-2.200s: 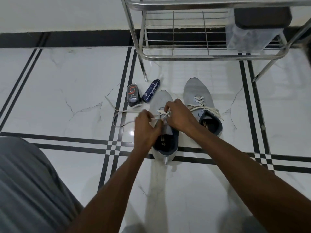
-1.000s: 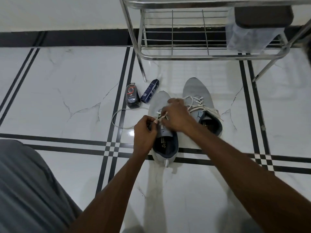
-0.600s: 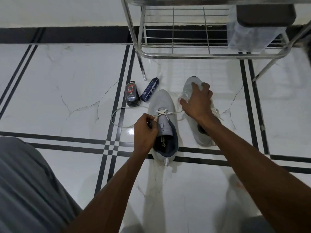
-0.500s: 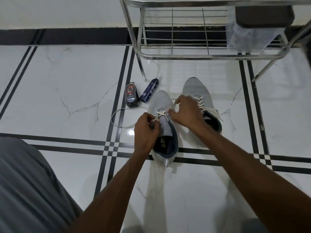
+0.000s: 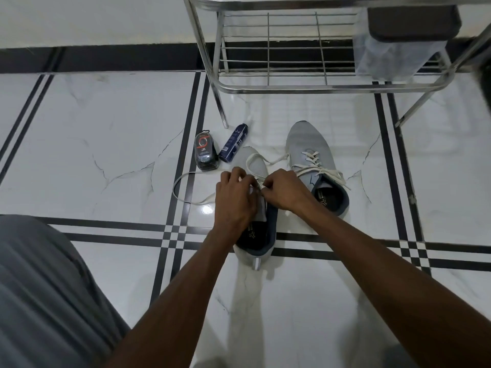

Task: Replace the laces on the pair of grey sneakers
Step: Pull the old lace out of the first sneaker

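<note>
— What could go wrong here?

— My left hand [image 5: 235, 193] and right hand [image 5: 285, 191] both pinch the white lace [image 5: 255, 162] over the near sneaker [image 5: 256, 235] on the floor [image 5: 106, 155]. I judge a hard tug could drag the slack end out of an eyelet, or I skip one; my knuckles hide them.

— And the other sneaker [image 5: 309, 147]?

— Laced, just beside it.

— Anything different from before?

— My right hand has come back from that shoe's toe to the lace, and a loop now lies across the near toe.
</note>
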`<state>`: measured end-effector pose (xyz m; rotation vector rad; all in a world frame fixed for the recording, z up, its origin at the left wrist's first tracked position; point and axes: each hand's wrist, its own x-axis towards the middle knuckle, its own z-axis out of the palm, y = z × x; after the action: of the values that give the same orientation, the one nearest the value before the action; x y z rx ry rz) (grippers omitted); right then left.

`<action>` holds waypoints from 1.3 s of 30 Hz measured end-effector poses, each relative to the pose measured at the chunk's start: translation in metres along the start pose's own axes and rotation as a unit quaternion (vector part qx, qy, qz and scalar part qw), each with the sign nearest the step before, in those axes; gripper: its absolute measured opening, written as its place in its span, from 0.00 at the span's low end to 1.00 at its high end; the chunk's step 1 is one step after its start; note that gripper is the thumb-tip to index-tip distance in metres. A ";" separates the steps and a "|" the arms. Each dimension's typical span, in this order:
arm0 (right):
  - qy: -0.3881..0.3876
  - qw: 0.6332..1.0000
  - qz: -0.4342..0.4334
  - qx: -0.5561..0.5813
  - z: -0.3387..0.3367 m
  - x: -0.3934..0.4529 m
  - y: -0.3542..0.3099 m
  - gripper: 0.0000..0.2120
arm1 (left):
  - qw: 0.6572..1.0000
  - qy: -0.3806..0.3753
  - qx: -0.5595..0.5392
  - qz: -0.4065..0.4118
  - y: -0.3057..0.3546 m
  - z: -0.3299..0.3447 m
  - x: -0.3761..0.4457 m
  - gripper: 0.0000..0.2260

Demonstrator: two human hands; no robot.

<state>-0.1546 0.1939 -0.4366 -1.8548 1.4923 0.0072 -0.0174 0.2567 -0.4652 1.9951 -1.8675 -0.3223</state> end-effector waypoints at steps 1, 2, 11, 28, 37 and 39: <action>0.001 1.000 -0.002 -0.001 -0.001 0.000 -0.001 0.13 | 1.000 -0.002 0.002 0.002 0.001 0.001 0.002 0.07; -0.001 1.000 -0.003 -0.001 -0.001 0.000 -0.001 0.12 | 1.000 -0.009 0.006 0.005 0.001 0.002 0.003 0.07; 0.026 0.999 0.015 0.042 -0.003 0.000 0.010 0.13 | 0.974 0.119 -0.099 -0.166 -0.013 -0.006 0.018 0.05; 0.027 0.999 0.013 0.037 -0.002 0.002 0.010 0.12 | 0.911 0.260 -0.177 -0.265 -0.035 -0.028 0.024 0.04; 0.024 1.000 -0.006 0.013 -0.008 0.004 0.002 0.14 | 1.000 -0.013 -0.023 0.001 0.003 -0.011 0.018 0.10; 0.026 1.000 -0.010 0.008 -0.008 0.005 0.002 0.15 | 0.999 -0.033 0.004 0.010 0.004 -0.007 0.022 0.08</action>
<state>-0.1583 0.1848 -0.4340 -1.8687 1.5049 -0.0620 -0.0168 0.2359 -0.4553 1.9921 -1.9304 -0.3805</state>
